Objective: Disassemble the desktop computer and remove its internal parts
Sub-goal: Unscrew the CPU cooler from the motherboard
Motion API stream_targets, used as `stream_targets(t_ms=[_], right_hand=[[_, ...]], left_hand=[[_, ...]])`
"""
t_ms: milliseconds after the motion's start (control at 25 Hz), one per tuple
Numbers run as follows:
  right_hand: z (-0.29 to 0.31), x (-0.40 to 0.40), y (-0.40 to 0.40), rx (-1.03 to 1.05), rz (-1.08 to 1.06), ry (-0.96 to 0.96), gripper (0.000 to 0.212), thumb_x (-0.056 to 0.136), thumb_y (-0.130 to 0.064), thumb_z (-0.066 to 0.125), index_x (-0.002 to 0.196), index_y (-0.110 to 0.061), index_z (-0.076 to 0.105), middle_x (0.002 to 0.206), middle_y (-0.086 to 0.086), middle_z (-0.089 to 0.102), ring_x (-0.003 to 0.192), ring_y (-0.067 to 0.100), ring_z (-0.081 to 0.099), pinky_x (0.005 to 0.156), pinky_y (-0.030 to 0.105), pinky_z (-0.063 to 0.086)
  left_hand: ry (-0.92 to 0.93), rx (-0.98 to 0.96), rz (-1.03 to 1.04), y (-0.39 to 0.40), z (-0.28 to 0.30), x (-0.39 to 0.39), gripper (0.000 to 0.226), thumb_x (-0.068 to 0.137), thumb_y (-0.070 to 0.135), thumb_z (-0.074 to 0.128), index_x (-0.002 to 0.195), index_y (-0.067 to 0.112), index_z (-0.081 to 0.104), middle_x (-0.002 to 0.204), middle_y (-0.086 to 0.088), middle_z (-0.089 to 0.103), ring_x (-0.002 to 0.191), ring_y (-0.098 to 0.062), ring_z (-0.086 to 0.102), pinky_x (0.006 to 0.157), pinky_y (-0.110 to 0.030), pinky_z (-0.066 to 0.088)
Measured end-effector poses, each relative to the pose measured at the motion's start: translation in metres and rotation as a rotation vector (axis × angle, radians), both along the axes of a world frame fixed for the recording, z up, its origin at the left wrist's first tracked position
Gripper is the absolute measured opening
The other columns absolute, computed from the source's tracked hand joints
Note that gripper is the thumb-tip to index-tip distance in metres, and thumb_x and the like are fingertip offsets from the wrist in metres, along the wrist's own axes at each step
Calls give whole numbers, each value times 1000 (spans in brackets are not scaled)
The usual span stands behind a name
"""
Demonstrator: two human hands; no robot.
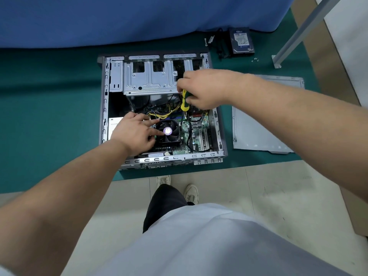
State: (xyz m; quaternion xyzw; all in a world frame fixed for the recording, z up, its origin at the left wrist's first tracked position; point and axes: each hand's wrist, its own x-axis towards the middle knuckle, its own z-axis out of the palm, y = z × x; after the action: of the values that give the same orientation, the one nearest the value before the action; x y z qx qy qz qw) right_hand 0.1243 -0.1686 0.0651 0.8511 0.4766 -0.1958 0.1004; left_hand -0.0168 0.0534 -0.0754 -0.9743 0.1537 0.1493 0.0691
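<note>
Progress: side panel (258,124) and hard drive (241,41) are lying outside the case (103,108). My right hand (203,90) is gripping the screwdriver (184,100); my left hand (135,132), fingers spread, is resting on the fan (169,130). Motherboard (197,132) is still sitting inside.

My one camera, worn on my head, looking down past my own arms

It faces forward and steeply down from standing height, wide-angled, so straight edges bow near the borders. My shirt fills the bottom of the frame, both forearms run up from the lower corners, and the opened computer case (161,108) on the green mat (49,108) sits just above centre at arm's reach. The far blue cloth (129,18) closes off the top. No second view shares this scene
</note>
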Motion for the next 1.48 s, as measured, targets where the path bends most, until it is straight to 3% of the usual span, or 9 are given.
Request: stream_targets(t_ms=[120,320,440,640,840,960,1200,1320,1480], right_hand=[[-8,-12,3,24,-119,-187,49,104,-63,28,101,-20,52,74,2,45,75,31,49,57,35,36],[-6,-14,11,61,81,75,26,101,-26,59,126,-21,56,119,5,56,104,28,57,80,43,51],[3,-14,10,90,29,189,31,94,-10,59,122,-24,61,119,2,57,111,26,55,86,44,51],[-10,-23,17,35,-278,-205,57,105,-60,34,122,-10,56,82,8,51,88,37,59,57,37,32],[0,-7,17,-30,29,66,14,99,-21,62,112,-17,66,102,1,53,98,27,57,70,38,46],[8,-1,11,35,-12,230,47,85,8,53,106,-29,73,103,-9,50,105,22,53,74,38,47],[-8,-12,17,-3,-244,-56,60,104,-58,35,143,-13,41,113,17,60,92,37,57,68,38,38],[-11,-9,17,51,-143,-43,43,108,-47,38,125,-9,49,90,10,55,67,27,47,55,36,36],[-8,-5,14,23,-44,19,31,105,-38,50,119,-11,53,108,13,62,89,34,59,70,40,50]], left_hand=[[-1,7,0,0,0,1,62,89,56,13,138,64,49,158,16,43,136,-14,44,102,-39,34],[-5,6,0,-1,0,1,64,88,56,12,138,64,49,158,16,44,135,-14,45,103,-40,34],[-13,-1,4,0,-1,1,64,87,56,12,138,63,50,157,16,45,134,-14,46,101,-39,34],[-34,-1,0,0,-2,0,63,88,55,13,136,63,52,156,16,47,131,-14,48,98,-38,33],[-26,1,2,-1,-1,0,59,90,55,17,137,63,51,157,17,45,131,-13,47,99,-38,33],[-25,11,-9,-1,0,1,52,94,54,24,138,63,50,158,17,44,132,-13,46,100,-38,32],[-18,20,-18,-2,2,0,47,96,52,32,138,62,51,158,17,44,132,-12,46,100,-37,32],[-15,22,-13,-1,2,1,49,95,53,29,139,62,51,158,17,44,132,-12,46,99,-37,33],[-15,24,2,-2,0,1,59,90,55,18,138,63,51,157,18,45,131,-12,47,99,-37,34]])
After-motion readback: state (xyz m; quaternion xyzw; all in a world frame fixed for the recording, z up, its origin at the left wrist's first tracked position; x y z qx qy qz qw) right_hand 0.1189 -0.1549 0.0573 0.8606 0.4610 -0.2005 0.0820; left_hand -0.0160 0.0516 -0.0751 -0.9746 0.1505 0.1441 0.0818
